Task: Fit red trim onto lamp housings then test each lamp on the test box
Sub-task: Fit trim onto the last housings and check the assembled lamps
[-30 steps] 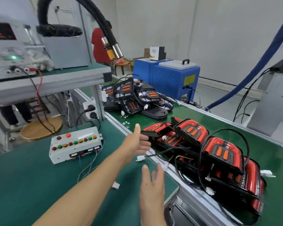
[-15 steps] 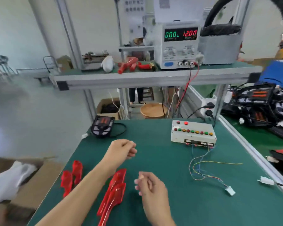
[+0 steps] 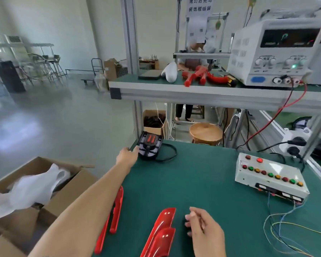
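Note:
A black lamp housing (image 3: pixel 150 145) with red inserts and a black cable lies at the far left corner of the green table (image 3: pixel 202 182). My left hand (image 3: pixel 127 156) reaches out and touches its left edge, fingers curled at it. Two glossy red trim pieces (image 3: pixel 162 232) lie stacked at the near edge, and another pair of red trims (image 3: pixel 115 214) lies partly under my left forearm. My right hand (image 3: pixel 204 229) hovers beside the stacked trims, fingers loosely bent, holding nothing. The white test box (image 3: pixel 271 175) with coloured buttons sits to the right.
Coloured wires (image 3: pixel 285 229) trail from the test box over the table's right side. A power supply (image 3: pixel 274 52) and red parts (image 3: pixel 198 76) stand on the upper shelf. An open cardboard box (image 3: pixel 35 186) with white wrapping stands left of the table. A wooden stool (image 3: pixel 205 133) is behind.
My view swung left from the conveyor of finished lamps to the work table. My left hand stretched forward from mid-table to the lamp housing at the far corner; my right hand stayed near the red trims.

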{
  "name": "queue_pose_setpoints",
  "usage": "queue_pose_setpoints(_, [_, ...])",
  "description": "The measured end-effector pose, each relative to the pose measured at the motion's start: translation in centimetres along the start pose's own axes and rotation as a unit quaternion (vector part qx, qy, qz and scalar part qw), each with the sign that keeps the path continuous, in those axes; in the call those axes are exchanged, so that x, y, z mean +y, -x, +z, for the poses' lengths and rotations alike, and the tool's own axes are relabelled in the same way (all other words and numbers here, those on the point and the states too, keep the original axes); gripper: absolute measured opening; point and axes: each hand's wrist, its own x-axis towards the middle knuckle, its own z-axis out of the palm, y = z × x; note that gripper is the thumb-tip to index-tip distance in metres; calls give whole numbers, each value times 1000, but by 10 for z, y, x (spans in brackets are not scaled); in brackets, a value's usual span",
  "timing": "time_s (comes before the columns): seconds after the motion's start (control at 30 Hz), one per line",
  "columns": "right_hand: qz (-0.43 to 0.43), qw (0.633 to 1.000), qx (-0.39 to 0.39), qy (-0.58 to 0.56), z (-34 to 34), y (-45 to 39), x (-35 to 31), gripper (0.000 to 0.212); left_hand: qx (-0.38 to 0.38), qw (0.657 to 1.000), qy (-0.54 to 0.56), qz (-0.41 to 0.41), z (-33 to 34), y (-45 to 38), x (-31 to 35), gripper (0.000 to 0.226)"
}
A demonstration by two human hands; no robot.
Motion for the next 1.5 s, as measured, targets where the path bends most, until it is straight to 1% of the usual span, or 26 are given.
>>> queue_pose_setpoints(0.07, [-16, 1000, 21, 0, 4, -2, 4, 24, -27, 997, 63, -39, 6, -23, 6, 58])
queue_pose_setpoints(0.1, [-27, 999, 31, 2, 6, -4, 6, 26, -50, 991, 104, -62, 10, -33, 9, 55])
queue_pose_setpoints(0.17, [-45, 998, 47, 4, 11, -7, 9, 29, -95, 976, 167, -100, 18, -46, 14, 39])
queue_pose_setpoints(0.23, [-44, 998, 50, 0, 14, -11, 13, 32, -133, 966, 186, -123, 24, -51, 16, 19])
queue_pose_setpoints(0.27, [-37, 998, 49, -1, 15, -13, 16, 32, -151, 961, 191, -131, 26, -52, 15, 13])
queue_pose_setpoints(0.33, [-27, 999, 44, -5, 16, -16, 19, 31, -179, 953, 203, -138, 26, -53, 14, 16])
queue_pose_setpoints(0.4, [-34, 998, 51, -5, 17, -17, 21, 32, -188, 951, 206, -131, 28, -50, 13, 22])
queue_pose_setpoints(0.5, [-63, 996, 68, 0, 17, -14, 21, 35, -188, 947, 230, -124, 35, -33, 15, 21])
queue_pose_setpoints(0.57, [-60, 995, 73, -25, 14, -13, 20, 33, -196, 937, 261, -123, 45, -13, 18, 19])
queue_pose_setpoints(0.67, [-5, 991, 70, -115, 8, -12, 16, 23, -232, 923, 284, -117, 58, 26, 21, 18])
queue_pose_setpoints(0.73, [29, 980, 67, -184, -1, -14, 9, 19, -256, 918, 287, -94, 62, 56, 24, 18])
queue_pose_setpoints(0.8, [58, 970, 73, -223, -15, -17, 3, 17, -272, 912, 300, -73, 60, 87, 27, 21])
queue_pose_setpoints(0.83, [67, 967, 81, -233, -23, -18, 1, 20, -282, 905, 312, -66, 58, 103, 28, 22])
queue_pose_setpoints(0.9, [77, 966, 93, -228, -39, -20, -5, 33, -306, 894, 325, -41, 51, 134, 24, 24])
queue_pose_setpoints(0.97, [78, 974, 95, -189, -54, -22, -12, 47, -324, 894, 310, -7, 40, 164, 17, 27])
queue_pose_setpoints(1.03, [79, 980, 89, -160, -66, -20, -20, 52, -325, 903, 281, 16, 29, 191, 11, 28])
queue_pose_setpoints(1.13, [60, 983, 91, -151, -79, -12, -29, 42, -319, 924, 199, 66, 14, 220, 1, 27])
queue_pose_setpoints(1.2, [39, 981, 100, -164, -92, -5, -36, 38, -331, 927, 136, 111, 5, 232, -6, 27])
queue_pose_setpoints(1.27, [20, 986, 95, -135, -108, 1, -41, 33, -361, 917, 75, 153, 0, 242, -14, 27])
queue_pose_setpoints(1.33, [6, 995, 69, -72, -124, 12, -39, 24, -379, 902, -6, 205, -2, 247, -23, 25])
queue_pose_setpoints(1.4, [-1, 1000, 20, 5, -134, 29, -30, 35, -405, 879, -71, 242, 1, 250, -31, 25])
queue_pose_setpoints(1.47, [3, 998, -13, 63, -141, 49, -16, 43, -442, 859, -86, 243, 5, 253, -37, 25])
queue_pose_setpoints(1.5, [3, 997, -16, 75, -144, 58, -9, 46, -446, 858, -82, 242, 8, 255, -40, 24])
